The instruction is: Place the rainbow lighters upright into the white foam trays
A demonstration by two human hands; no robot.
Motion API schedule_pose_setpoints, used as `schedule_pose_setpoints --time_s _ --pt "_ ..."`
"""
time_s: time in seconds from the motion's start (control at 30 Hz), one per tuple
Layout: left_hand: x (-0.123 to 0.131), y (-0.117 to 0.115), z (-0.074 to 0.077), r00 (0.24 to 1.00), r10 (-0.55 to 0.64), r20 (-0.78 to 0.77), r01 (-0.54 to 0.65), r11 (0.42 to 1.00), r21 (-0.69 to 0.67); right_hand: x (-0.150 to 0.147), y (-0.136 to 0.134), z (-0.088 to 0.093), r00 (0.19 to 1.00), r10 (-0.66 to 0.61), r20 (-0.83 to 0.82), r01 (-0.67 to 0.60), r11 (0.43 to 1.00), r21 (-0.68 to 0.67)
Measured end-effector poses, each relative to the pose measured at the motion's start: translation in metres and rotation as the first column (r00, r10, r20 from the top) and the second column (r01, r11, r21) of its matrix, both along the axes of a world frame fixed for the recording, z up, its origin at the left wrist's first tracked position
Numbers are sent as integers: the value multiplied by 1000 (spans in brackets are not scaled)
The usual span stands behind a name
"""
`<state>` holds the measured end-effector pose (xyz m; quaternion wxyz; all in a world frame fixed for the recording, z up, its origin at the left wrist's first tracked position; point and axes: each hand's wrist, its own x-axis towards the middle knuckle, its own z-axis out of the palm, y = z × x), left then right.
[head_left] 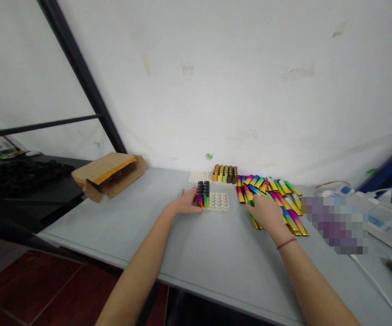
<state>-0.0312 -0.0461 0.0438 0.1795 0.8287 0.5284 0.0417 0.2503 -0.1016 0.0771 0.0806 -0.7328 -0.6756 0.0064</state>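
My left hand (183,202) wraps the left end of a pale tray (220,208) with round holes, fingers behind and thumb along the near edge. At that end, several black-topped, rainbow-coloured lighters (203,195) stand upright in rows; the tray's right part shows bare holes. My right hand (266,212) is over a spread of shiny rainbow-and-gold tubes (279,199) lying flat. Its fingers are closed around a blue-ended shiny tube (255,190), though the fingertips are partly hidden.
Behind stands a second pale tray (199,177), beside a block of upright yellow, green and brown pieces (225,174). An opened cardboard box (109,174) lies at the left. White plastic equipment and cables (382,217) sit at the right, near a blurred patch. A wall closes off the back.
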Motion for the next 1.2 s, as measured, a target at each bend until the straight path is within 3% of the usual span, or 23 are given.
schedule_pose_setpoints --time_s 0.1,0.2,0.3,0.37,0.53,0.67,0.77,0.83,0.9,1.1,1.2 --pt "1 -1 1 1000 3 0 -3 1000 5 -2 3 3 961 188 -203 -157 975 160" --pt "1 -1 1 1000 10 10 -10 1000 3 -10 4 3 785 450 -426 -305 879 367" --pt "1 -1 1 1000 7 -1 -7 1000 17 -22 5 -4 612 532 -585 -305 842 445" --pt "1 0 0 1000 1 -7 -1 1000 29 -29 6 -12 537 525 -660 -267 848 458" --pt "2 -1 0 1000 1 9 -1 1000 21 -42 12 -32 511 449 -733 -87 875 476" --pt "3 -3 2 1000 9 15 -9 1000 15 -50 12 -38 400 389 -830 -25 910 415" --pt "2 -3 3 999 -1 39 0 1000 14 -53 12 -41 499 366 -786 60 890 453" --pt "1 -2 2 999 -1 51 1 1000 14 -54 14 -44 570 349 -744 50 889 455" --pt "1 -1 1 999 4 53 -4 1000 6 -54 16 -49 565 357 -744 -1 902 432" --pt "2 -2 3 999 14 41 -14 1000 -14 -55 24 -58 366 379 -850 -27 917 397" --pt "1 -1 2 999 16 37 -15 1000 -18 -54 25 -57 312 345 -886 4 931 364"
